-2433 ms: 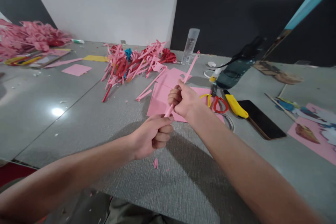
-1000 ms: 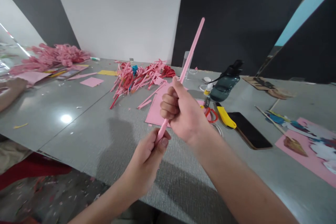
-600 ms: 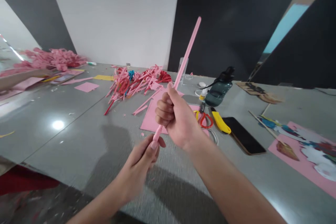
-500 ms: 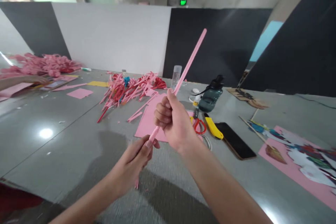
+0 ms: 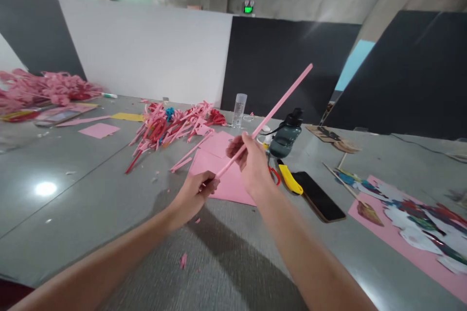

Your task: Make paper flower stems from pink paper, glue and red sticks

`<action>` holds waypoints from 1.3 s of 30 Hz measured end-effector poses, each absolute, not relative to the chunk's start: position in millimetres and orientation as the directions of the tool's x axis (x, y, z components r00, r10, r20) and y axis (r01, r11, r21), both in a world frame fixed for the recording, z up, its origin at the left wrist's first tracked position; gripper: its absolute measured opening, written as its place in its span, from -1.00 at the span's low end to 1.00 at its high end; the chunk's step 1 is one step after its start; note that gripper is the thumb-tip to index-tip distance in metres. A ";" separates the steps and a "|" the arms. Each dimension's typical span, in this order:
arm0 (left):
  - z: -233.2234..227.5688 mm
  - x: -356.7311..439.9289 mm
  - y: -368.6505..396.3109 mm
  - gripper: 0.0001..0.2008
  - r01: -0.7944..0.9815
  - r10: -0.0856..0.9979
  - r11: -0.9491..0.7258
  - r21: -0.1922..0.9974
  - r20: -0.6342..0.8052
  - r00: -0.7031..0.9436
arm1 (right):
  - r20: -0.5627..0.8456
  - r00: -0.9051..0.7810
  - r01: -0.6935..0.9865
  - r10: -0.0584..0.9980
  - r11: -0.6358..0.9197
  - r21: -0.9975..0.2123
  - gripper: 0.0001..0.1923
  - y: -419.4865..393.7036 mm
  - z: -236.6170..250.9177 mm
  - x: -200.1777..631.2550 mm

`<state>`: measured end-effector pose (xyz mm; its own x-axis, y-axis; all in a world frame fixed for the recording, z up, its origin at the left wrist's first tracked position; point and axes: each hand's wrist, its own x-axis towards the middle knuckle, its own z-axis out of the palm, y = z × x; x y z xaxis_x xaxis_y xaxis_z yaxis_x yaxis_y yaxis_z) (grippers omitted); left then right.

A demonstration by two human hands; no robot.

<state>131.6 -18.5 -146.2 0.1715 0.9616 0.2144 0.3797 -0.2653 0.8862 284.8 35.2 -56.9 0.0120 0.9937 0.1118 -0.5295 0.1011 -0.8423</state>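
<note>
A long, thin pink stick (image 5: 282, 100) slants up to the right in front of me; whether it is a rolled sheet or solid I cannot tell. Its lower end is pinched in my left hand (image 5: 199, 189), between thumb and fingers. Further up, my right hand (image 5: 251, 160) is curled loosely around it, fingers on the left side and thumb on top. Beneath both hands lies a pink sheet (image 5: 229, 189), flat on the grey surface, with a smaller pink piece (image 5: 218, 143) near its far edge.
Pink and red strips (image 5: 175, 124) lie piled beyond, with a larger pink heap (image 5: 47, 87) far left. Rightward are a clear bottle (image 5: 239, 111), dark water bottle (image 5: 286, 138), red-handled tool (image 5: 274, 175), yellow cutter (image 5: 290, 178), phone (image 5: 320, 197) and paint-smeared pink sheet (image 5: 394, 248).
The stick has tipped lower to the right. My left hand has risen slightly, and my right hand's fingers have loosened from a tight fist. A co-worker's arm at far left is no longer clearly visible.
</note>
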 end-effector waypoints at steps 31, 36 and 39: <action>-140.5 134.8 -33.2 -0.52 0.032 0.868 -0.003 0.999 -0.014 0.497 | -0.068 -0.043 -0.712 0.997 -0.078 -0.697 -0.66 32.1 -31.6 316.1; -133.3 137.4 -41.3 -0.59 0.243 0.923 -0.199 0.949 0.099 0.371 | -0.139 0.039 -0.725 0.989 -0.068 -0.685 -0.60 35.0 -26.1 321.8; -128.4 137.7 -46.0 -0.58 0.360 0.923 -0.305 0.882 0.180 0.341 | -0.196 0.067 -0.734 0.978 -0.085 -0.674 -0.56 39.2 -25.8 325.6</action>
